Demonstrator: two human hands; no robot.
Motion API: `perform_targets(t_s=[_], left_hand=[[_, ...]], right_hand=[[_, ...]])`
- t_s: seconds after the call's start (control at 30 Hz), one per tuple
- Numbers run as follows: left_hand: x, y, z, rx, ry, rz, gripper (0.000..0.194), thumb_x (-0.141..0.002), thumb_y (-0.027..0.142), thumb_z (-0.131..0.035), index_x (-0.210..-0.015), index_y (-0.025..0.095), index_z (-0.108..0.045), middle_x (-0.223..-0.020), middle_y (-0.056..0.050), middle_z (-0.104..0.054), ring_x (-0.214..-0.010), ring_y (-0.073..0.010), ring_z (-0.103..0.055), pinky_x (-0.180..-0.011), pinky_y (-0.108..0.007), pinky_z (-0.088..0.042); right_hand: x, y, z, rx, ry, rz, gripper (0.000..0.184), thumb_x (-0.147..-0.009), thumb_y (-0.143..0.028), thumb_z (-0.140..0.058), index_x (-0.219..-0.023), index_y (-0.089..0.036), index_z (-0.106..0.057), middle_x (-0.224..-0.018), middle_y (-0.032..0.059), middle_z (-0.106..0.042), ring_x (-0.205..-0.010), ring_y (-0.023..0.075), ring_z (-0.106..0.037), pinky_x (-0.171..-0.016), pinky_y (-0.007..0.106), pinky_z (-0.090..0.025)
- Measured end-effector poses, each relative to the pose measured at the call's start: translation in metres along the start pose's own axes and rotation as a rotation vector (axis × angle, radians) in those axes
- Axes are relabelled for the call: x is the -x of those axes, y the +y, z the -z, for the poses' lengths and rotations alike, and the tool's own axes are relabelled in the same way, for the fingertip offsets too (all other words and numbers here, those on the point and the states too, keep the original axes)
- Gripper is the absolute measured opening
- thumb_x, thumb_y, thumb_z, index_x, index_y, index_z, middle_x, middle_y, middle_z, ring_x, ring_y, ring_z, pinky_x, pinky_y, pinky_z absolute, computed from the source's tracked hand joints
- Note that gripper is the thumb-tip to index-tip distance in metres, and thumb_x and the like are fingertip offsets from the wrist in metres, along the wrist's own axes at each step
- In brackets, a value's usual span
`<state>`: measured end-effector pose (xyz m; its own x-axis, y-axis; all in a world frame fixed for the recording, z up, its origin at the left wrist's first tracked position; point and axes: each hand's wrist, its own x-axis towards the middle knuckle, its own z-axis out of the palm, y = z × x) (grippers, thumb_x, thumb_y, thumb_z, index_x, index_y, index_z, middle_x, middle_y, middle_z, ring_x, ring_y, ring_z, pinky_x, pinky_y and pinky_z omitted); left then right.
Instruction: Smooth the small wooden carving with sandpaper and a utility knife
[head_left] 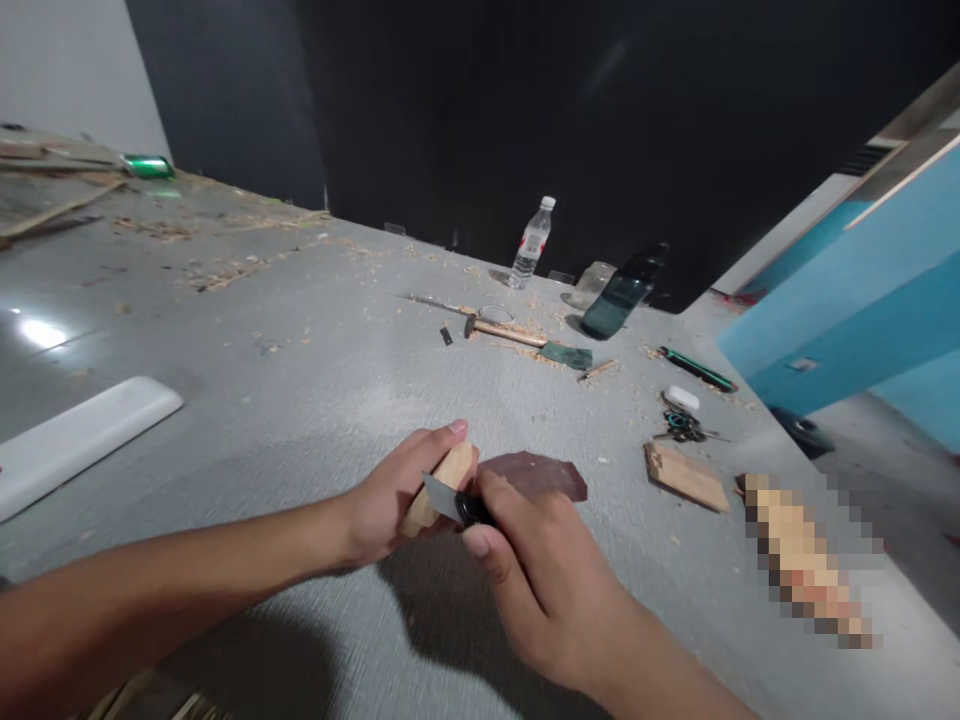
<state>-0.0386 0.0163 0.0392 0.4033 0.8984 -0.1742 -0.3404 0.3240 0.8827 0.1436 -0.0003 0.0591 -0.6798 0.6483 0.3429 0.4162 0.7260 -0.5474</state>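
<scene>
Pale and roughly block-shaped, a small piece of wood [454,465] is gripped in my left hand [386,500], its thumb along the top end. My right hand [544,580] is closed round the black handle of a utility knife [442,497]. The knife's short blade lies across the face of the wood, pointing left; whether it cuts in I cannot tell. Just behind my right hand a dark reddish-brown sheet, like sandpaper [536,474], lies flat on the grey surface. My right fingers partly hide the sheet and the knife handle.
A hammer [510,333], a water bottle [531,245] and a dark bottle [619,300] stand or lie farther back among wood shavings. On the right are scissors [684,425], a wooden board [686,477] and a green-black tool [697,369]. A long white object [90,435] lies left.
</scene>
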Motion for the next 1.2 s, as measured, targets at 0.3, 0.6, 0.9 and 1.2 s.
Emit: perform_targets(t_s=[0.3,0.6,0.9,1.2], left_hand=[[0.006,-0.009,0.006,-0.371,0.121,-0.026,0.064,-0.093,0.08,-0.052,-0.063,0.023,-0.048,-0.05,0.003,-0.043,-0.044,-0.0112,-0.04,-0.04,-0.024,-0.03],[-0.002,-0.002,0.007,-0.413,0.261,-0.167,0.064,-0.096,0.077,-0.049,-0.063,0.022,-0.049,-0.056,0.003,-0.041,-0.052,-0.0113,-0.039,-0.049,-0.025,-0.036],[-0.001,-0.002,0.014,-0.443,0.251,-0.23,0.062,-0.107,0.067,-0.042,-0.065,0.022,-0.047,-0.056,0.004,-0.041,-0.052,-0.0107,-0.041,-0.049,-0.024,-0.035],[0.019,-0.019,0.001,-0.363,0.071,-0.107,0.064,-0.102,0.07,-0.051,-0.061,0.021,-0.054,-0.051,0.001,-0.048,-0.043,-0.0109,-0.041,-0.041,-0.024,-0.03]], right_hand=[[-0.01,0.066,0.013,0.367,0.116,-0.147,0.057,-0.112,-0.061,-0.021,-0.086,-0.023,-0.055,-0.063,0.0029,-0.058,-0.053,0.0186,-0.047,-0.055,0.033,-0.024],[-0.003,0.053,0.032,0.194,0.176,-0.144,0.047,-0.113,-0.059,-0.03,-0.087,-0.025,-0.05,-0.058,-0.0034,-0.05,-0.049,0.0163,-0.049,-0.054,0.031,-0.03],[0.0,0.018,0.001,0.163,-0.052,-0.001,0.054,-0.115,-0.053,-0.021,-0.092,-0.02,-0.057,-0.075,0.0048,-0.065,-0.062,0.0187,-0.052,-0.061,0.035,-0.028],[-0.012,0.072,0.017,0.386,0.234,-0.152,0.064,-0.112,-0.065,-0.016,-0.084,-0.024,-0.056,-0.063,0.0035,-0.059,-0.053,0.0181,-0.048,-0.055,0.033,-0.026]])
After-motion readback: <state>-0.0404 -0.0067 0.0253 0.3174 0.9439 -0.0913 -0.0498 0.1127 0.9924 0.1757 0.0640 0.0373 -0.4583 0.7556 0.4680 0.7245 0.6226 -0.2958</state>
